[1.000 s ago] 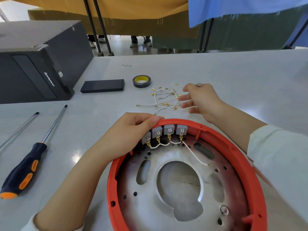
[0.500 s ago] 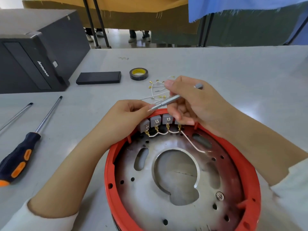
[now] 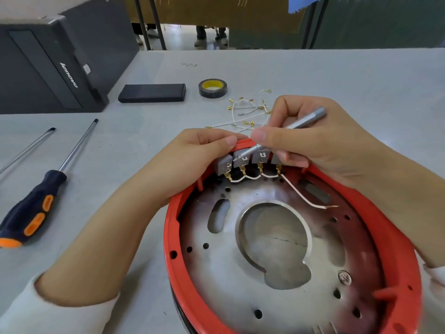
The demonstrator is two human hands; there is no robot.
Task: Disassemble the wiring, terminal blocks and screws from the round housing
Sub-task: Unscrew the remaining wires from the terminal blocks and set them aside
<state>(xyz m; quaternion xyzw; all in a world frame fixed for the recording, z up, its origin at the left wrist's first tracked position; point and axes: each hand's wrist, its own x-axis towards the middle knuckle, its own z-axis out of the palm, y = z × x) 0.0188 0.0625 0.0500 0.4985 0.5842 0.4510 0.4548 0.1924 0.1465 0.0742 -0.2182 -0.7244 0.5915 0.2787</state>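
The round housing (image 3: 173, 227) has a red rim and a metal plate inside, and sits in front of me. Several grey terminal blocks (image 3: 261, 157) stand in a row at its far rim, linked by short white wires (image 3: 267, 175) with gold lugs; one longer wire (image 3: 303, 196) trails right across the plate. My left hand (image 3: 192, 160) grips the rim beside the leftmost block. My right hand (image 3: 310, 138) holds a thin silver screwdriver bit (image 3: 303, 121) like a pen, its tip on the second block from the left. A screw (image 3: 344, 277) sits in the plate at the lower right.
Loose white wires (image 3: 248, 112) lie on the table behind the housing. A roll of tape (image 3: 212, 88) and a flat black box (image 3: 151, 93) lie farther back. A black computer case (image 3: 48, 66) stands far left. Two screwdrivers (image 3: 41, 196) (image 3: 26, 150) lie at the left.
My right hand left the loose wires and came back over the terminal blocks with the silver bit, whose tip now rests on a block. My left hand stayed on the rim.
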